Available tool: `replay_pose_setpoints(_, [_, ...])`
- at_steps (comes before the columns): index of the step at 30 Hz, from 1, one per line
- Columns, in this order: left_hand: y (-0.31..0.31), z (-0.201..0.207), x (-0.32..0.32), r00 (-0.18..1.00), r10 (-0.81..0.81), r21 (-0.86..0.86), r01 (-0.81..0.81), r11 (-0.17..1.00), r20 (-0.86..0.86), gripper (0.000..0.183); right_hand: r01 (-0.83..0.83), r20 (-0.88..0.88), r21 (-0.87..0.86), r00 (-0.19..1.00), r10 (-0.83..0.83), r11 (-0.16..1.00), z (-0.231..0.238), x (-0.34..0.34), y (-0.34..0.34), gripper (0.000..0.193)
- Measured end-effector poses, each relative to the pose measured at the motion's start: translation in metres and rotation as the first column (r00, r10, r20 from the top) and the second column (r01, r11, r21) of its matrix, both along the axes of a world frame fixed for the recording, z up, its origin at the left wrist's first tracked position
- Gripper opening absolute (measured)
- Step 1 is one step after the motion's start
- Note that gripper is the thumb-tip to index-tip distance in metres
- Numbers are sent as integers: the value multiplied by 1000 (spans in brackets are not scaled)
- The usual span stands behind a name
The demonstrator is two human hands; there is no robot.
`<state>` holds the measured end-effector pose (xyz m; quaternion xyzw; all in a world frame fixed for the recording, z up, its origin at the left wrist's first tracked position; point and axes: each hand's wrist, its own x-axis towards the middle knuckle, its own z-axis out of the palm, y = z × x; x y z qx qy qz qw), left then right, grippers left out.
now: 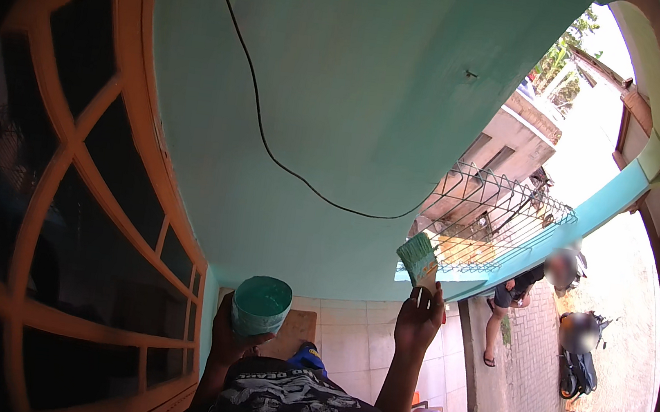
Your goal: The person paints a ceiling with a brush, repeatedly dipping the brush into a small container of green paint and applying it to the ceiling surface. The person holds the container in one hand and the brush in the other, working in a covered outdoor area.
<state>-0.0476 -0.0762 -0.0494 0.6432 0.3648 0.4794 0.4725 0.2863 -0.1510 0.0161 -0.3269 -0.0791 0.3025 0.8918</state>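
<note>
My left hand [226, 336] is wrapped round a small paint pot [259, 322] at waist height. Its outside is smeared pale, and green paint shows inside. Raised in front of me, my right hand [419, 319] grips a wide paintbrush [420, 262] by its handle. The bristles point up and are coated green; pale green paint marks the lower part of the brush. Behind both hands stands a green wall [337, 83]. The brush appears near the wall's right edge, but I cannot tell whether it touches.
A black cable [255, 94] hangs across the wall. Orange-framed windows [66, 142] stand at the left. A wire rack [501, 219] juts out beyond the brush. Below are floor tiles [359, 337] and a brown mat [300, 327]. People and parked motorbikes [578, 372] are outside at the right.
</note>
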Motion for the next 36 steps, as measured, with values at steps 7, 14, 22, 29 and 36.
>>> replay_pose_setpoints(7, [-7, -2, -14, 998, 58, -74, -56, 996, 29, 84, -114, 106, 31, 988, 110, 993, -6, -7, -25, 38])
replay_pose_setpoints(14, [0, -9, -20, 997, -18, -78, 24, 997, 74, 87, -27, 145, -90, 989, 40, 996, 4, -23, -25, 37])
replay_pose_setpoints(22, [11, -1, -13, 996, -59, -28, 61, 998, 71, 86, 41, 418, -219, 907, 56, 975, 6, -20, -16, 37])
replay_pose_setpoints(29, [16, 18, -11, 981, -188, 38, 190, 981, -44, 92, -130, 565, -167, 799, 203, 977, 46, -41, -11, 34])
replay_pose_setpoints(36, [5, 12, -12, 970, -239, 5, 239, 971, 31, 89, -466, 805, -254, 385, 452, 848, 68, -44, 8, 25])
